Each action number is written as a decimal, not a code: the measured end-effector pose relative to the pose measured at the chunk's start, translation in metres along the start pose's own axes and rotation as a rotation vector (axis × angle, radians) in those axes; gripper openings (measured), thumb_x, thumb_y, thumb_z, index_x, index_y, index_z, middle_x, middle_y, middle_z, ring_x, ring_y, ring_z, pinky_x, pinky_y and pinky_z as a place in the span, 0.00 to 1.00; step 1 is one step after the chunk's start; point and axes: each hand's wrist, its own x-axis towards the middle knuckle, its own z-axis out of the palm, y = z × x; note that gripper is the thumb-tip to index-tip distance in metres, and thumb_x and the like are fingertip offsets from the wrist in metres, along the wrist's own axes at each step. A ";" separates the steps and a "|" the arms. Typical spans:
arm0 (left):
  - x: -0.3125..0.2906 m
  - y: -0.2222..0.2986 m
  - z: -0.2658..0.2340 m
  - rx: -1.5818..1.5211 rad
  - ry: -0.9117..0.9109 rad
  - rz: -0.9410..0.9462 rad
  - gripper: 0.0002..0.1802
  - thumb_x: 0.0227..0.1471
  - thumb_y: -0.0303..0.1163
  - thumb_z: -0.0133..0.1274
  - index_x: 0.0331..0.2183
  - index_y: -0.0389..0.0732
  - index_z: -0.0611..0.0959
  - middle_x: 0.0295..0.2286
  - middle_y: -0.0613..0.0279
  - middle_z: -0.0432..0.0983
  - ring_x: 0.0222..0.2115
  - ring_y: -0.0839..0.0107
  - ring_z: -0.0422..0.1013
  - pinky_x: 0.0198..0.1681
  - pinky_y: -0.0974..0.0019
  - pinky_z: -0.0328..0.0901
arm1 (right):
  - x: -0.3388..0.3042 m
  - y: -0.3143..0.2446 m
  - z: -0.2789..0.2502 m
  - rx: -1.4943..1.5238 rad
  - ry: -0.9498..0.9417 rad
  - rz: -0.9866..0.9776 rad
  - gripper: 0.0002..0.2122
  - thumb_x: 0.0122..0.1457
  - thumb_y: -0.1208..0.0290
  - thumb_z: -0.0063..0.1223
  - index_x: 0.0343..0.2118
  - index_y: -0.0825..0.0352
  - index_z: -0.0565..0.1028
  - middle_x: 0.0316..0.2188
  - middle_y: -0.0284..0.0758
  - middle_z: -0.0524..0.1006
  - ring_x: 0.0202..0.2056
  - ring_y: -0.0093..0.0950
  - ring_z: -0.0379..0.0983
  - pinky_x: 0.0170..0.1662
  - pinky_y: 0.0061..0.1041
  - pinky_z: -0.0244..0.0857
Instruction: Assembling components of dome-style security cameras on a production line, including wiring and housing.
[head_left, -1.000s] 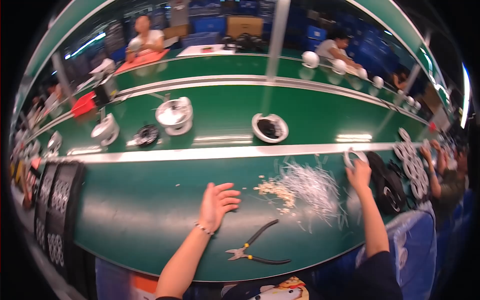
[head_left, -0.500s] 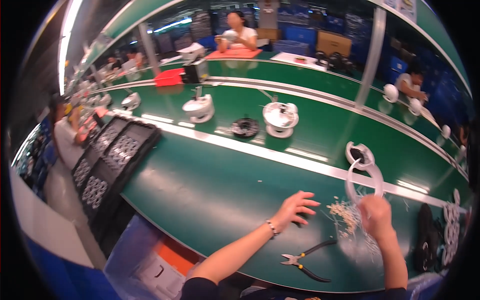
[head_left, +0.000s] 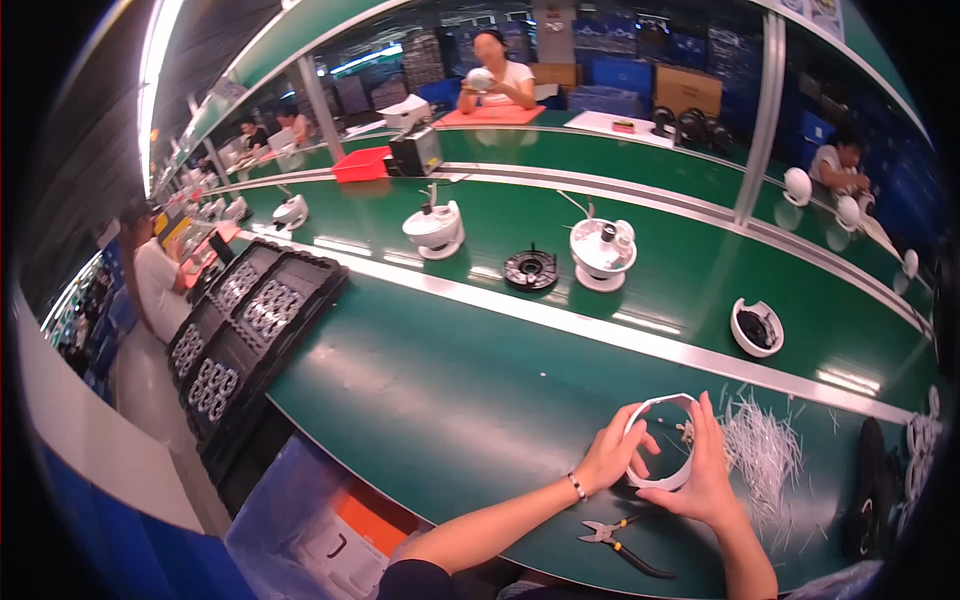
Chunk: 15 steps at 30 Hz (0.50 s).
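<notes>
Between my two hands a thin white plastic ring [head_left: 641,484] is held up on edge over the green bench. My left hand [head_left: 612,452] grips its left side, the fingers bent around the rim. Against its right side lies my right hand [head_left: 705,470], thumb below and fingers along the outside. Just under the hands, cutting pliers [head_left: 628,550] with black and yellow handles rest on the bench. A heap of thin white plastic strips [head_left: 765,450] lies right of my right hand. Small beige bits [head_left: 686,432] show partly through the ring.
On the conveyor beyond stand a white cup-shaped housing [head_left: 757,328], a black round part [head_left: 530,270] and white assemblies [head_left: 603,255]. A black tray [head_left: 255,310] with metal parts is at left. A black pouch-like object [head_left: 872,480] lies far right. Other people sit across the line.
My right hand has brought the ring from beside the white housing back toward me and left. My left hand, empty before, now holds it too. The view has shifted slightly.
</notes>
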 end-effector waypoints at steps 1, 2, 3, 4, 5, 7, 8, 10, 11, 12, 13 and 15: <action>-0.002 -0.005 0.012 0.040 -0.013 0.039 0.20 0.54 0.36 0.35 0.47 0.39 0.59 0.24 0.60 0.71 0.16 0.74 0.69 0.20 0.76 0.63 | -0.007 0.001 -0.003 -0.005 0.026 0.032 0.53 0.24 0.57 0.66 0.54 0.72 0.44 0.54 0.52 0.44 0.54 0.49 0.44 0.53 0.41 0.42; -0.004 -0.011 0.017 0.032 -0.054 0.030 0.22 0.54 0.36 0.35 0.48 0.39 0.55 0.28 0.59 0.70 0.19 0.74 0.70 0.23 0.75 0.65 | -0.010 0.000 -0.004 -0.017 0.055 0.042 0.53 0.24 0.57 0.66 0.54 0.72 0.45 0.54 0.52 0.44 0.54 0.49 0.44 0.53 0.41 0.42; -0.007 -0.014 0.022 -0.021 -0.064 0.025 0.22 0.54 0.37 0.35 0.48 0.39 0.54 0.30 0.57 0.69 0.21 0.73 0.70 0.24 0.74 0.66 | -0.013 -0.001 -0.006 -0.031 0.084 0.055 0.53 0.24 0.57 0.66 0.54 0.72 0.45 0.54 0.52 0.44 0.54 0.49 0.44 0.53 0.42 0.42; -0.008 -0.014 0.026 -0.072 -0.073 0.021 0.22 0.54 0.37 0.34 0.48 0.39 0.53 0.32 0.56 0.68 0.22 0.72 0.71 0.25 0.74 0.66 | -0.014 0.000 -0.007 -0.057 0.121 0.002 0.52 0.25 0.57 0.66 0.54 0.72 0.45 0.54 0.52 0.44 0.54 0.49 0.44 0.53 0.42 0.42; -0.007 -0.017 0.027 -0.135 -0.107 0.016 0.23 0.55 0.40 0.34 0.48 0.40 0.51 0.35 0.54 0.66 0.26 0.71 0.71 0.27 0.71 0.68 | -0.016 -0.001 -0.012 -0.099 0.111 -0.020 0.52 0.26 0.58 0.66 0.54 0.72 0.46 0.54 0.52 0.45 0.54 0.49 0.44 0.53 0.43 0.41; -0.007 -0.013 0.032 -0.203 -0.068 -0.048 0.24 0.55 0.42 0.34 0.47 0.40 0.51 0.36 0.53 0.65 0.28 0.69 0.70 0.27 0.70 0.68 | -0.016 0.003 -0.013 -0.102 0.081 -0.054 0.51 0.27 0.58 0.65 0.54 0.71 0.46 0.54 0.52 0.45 0.55 0.50 0.42 0.54 0.43 0.40; -0.008 -0.007 0.034 -0.176 -0.068 -0.039 0.24 0.54 0.43 0.34 0.47 0.40 0.50 0.37 0.52 0.64 0.31 0.68 0.70 0.27 0.70 0.69 | -0.016 0.005 -0.013 -0.067 0.088 -0.055 0.51 0.27 0.57 0.65 0.54 0.70 0.45 0.54 0.52 0.45 0.55 0.50 0.42 0.54 0.43 0.40; -0.008 -0.001 0.040 -0.114 -0.083 -0.035 0.26 0.54 0.46 0.33 0.49 0.41 0.50 0.38 0.50 0.63 0.34 0.64 0.69 0.30 0.64 0.70 | -0.020 0.014 -0.012 -0.002 0.104 -0.015 0.52 0.26 0.57 0.65 0.54 0.70 0.45 0.55 0.52 0.44 0.55 0.51 0.41 0.54 0.42 0.39; -0.007 0.000 0.041 -0.066 -0.096 -0.004 0.26 0.54 0.46 0.33 0.49 0.41 0.50 0.39 0.49 0.62 0.35 0.64 0.68 0.30 0.63 0.70 | -0.021 0.014 -0.016 0.010 0.121 -0.007 0.52 0.26 0.57 0.65 0.54 0.70 0.45 0.55 0.52 0.43 0.55 0.51 0.40 0.55 0.42 0.39; -0.007 -0.001 0.044 -0.076 -0.118 0.021 0.24 0.54 0.42 0.33 0.49 0.41 0.49 0.40 0.50 0.61 0.35 0.65 0.68 0.32 0.65 0.69 | -0.022 0.014 -0.020 0.022 0.138 -0.003 0.52 0.26 0.57 0.65 0.54 0.70 0.45 0.55 0.52 0.43 0.55 0.50 0.40 0.55 0.42 0.39; -0.009 -0.002 0.046 -0.081 -0.132 0.050 0.22 0.55 0.38 0.33 0.48 0.41 0.49 0.41 0.51 0.61 0.36 0.67 0.67 0.33 0.67 0.69 | -0.023 0.014 -0.021 0.019 0.146 -0.004 0.52 0.25 0.58 0.65 0.54 0.70 0.45 0.55 0.51 0.43 0.56 0.49 0.39 0.54 0.42 0.40; -0.008 0.000 0.054 -0.096 -0.156 0.038 0.22 0.55 0.37 0.33 0.48 0.41 0.49 0.42 0.50 0.59 0.38 0.66 0.66 0.34 0.66 0.68 | -0.028 0.015 -0.024 0.004 0.146 0.022 0.52 0.26 0.57 0.65 0.54 0.71 0.44 0.55 0.51 0.43 0.56 0.49 0.39 0.55 0.42 0.39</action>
